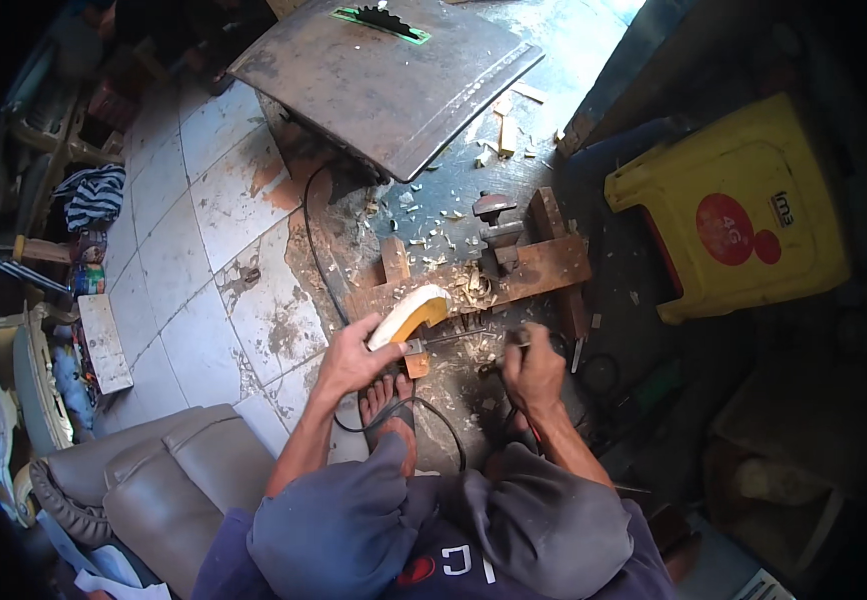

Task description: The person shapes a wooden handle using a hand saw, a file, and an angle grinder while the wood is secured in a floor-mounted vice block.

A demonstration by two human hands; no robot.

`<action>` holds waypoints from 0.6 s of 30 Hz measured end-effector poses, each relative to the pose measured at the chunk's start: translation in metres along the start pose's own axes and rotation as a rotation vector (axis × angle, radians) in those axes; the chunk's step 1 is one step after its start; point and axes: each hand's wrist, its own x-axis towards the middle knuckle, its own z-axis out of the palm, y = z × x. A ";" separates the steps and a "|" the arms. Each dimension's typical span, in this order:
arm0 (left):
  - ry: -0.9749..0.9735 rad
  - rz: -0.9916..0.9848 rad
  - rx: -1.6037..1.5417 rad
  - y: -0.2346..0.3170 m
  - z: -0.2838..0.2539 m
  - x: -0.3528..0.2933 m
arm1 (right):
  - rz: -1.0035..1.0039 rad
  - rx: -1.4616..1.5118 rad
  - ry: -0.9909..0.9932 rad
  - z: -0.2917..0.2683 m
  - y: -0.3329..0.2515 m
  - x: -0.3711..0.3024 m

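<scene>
My left hand (350,358) is closed around the lower end of a curved piece of pale wood (409,314), whose inner side is more yellow. The wood tilts up over a low wooden bench (544,272) strewn with shavings (472,288). To the right, my right hand (536,372) is wrapped round a dark handle (520,340) with a dull yellowish end; the rest of that tool is hard to make out. On the bench's far side stands a dark metal block (499,225), perhaps a clamp. My feet rest near the bench.
Farther off stands a saw table (384,85) with a toothed blade (382,20) sticking up. A yellow plastic stool (754,205) lies at right. A black cord (311,230) runs over the floor by my left foot. Grey cushions (169,490) sit at lower left.
</scene>
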 end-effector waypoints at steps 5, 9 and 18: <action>-0.167 0.059 -0.274 0.016 -0.026 0.012 | 0.429 -0.340 0.237 -0.020 0.077 -0.002; -0.276 0.084 -0.312 0.044 -0.050 0.026 | 0.528 -0.423 0.084 -0.038 0.075 0.013; -0.426 0.457 0.394 0.153 -0.045 0.052 | 0.289 0.439 -0.177 -0.122 -0.011 0.090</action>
